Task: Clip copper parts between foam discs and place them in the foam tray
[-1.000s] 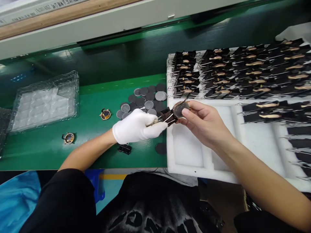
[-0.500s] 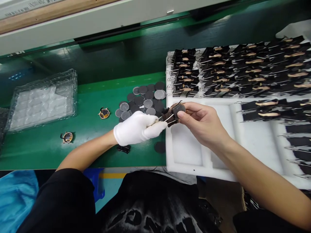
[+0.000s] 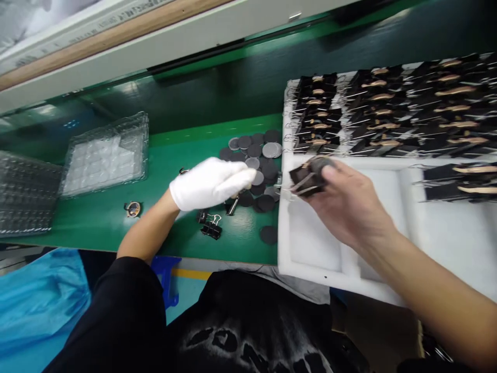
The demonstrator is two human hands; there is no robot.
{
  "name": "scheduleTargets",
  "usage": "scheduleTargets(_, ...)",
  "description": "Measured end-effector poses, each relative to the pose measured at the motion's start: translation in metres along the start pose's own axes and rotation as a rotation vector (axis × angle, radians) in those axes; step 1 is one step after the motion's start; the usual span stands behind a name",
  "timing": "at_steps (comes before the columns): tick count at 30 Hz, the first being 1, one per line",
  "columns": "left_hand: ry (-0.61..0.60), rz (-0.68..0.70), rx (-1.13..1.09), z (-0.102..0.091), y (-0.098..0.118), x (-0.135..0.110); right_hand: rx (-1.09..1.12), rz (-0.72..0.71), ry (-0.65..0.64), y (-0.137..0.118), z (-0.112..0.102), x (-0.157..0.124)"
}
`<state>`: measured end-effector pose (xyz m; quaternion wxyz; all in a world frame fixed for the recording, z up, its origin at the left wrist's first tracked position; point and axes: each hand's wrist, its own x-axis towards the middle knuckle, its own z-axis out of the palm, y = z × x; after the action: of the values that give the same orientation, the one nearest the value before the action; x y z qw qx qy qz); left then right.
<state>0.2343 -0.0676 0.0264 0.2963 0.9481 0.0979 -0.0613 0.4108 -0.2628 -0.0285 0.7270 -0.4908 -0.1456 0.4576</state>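
My right hand, bare and blurred by motion, grips a watch case with a black binder clip clamped on it. A dark round disc lies under its thumb. They are held above the left edge of the white foam tray. My left hand, in a white glove, is stretched out over the green table beside the loose discs, with nothing visible in its fingers. Just below it a binder clip shows partly, and another black binder clip lies nearer me.
Rows of clipped watch cases fill the tray's back and right. A watch case lies on the green table, another is mostly behind my glove. Clear plastic trays and a stack of trays stand at left.
My hands have come apart. The left has let go of the binder clip and drawn back left; the right has carried the clipped watch case rightward. The view has turned slightly left.
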Motion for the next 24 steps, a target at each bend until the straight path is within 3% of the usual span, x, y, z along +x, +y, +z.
scheduleTargets(2, 0.064, -0.126, 0.181, -0.008, -0.007, -0.014, 0.115, 0.08, 0.08, -0.009, -0.001, 0.002)
scheduleTargets(5, 0.027, -0.223, 0.462, 0.001, -0.011, -0.032, 0.176, 0.14, 0.124, -0.014, -0.002, 0.004)
scheduleTargets(8, -0.01, -0.28, 0.671, 0.026, -0.007, -0.038, 0.121, 0.148, 0.046, -0.01, -0.002, 0.002)
scheduleTargets(12, -0.007, -0.348, 0.757, 0.051, 0.003, -0.034, 0.03, 0.182, -0.089, -0.003, 0.001, -0.005)
scheduleTargets(15, -0.008, -0.382, 0.783, 0.053, 0.006, -0.036, -0.028, 0.193, -0.178, -0.004, 0.004, -0.01)
scheduleTargets(18, 0.01, -0.367, 0.8, 0.042, 0.007, -0.041, -0.081, 0.213, -0.302, -0.007, 0.005, -0.012)
scheduleTargets(20, 0.122, -0.356, 0.768, 0.03, 0.009, -0.042, -0.099, 0.257, -0.398, -0.007, 0.005, -0.013)
scheduleTargets(24, 0.581, -0.227, 0.579, 0.021, 0.019, -0.024, -0.093, 0.356, -0.492, -0.001, 0.003, -0.015)
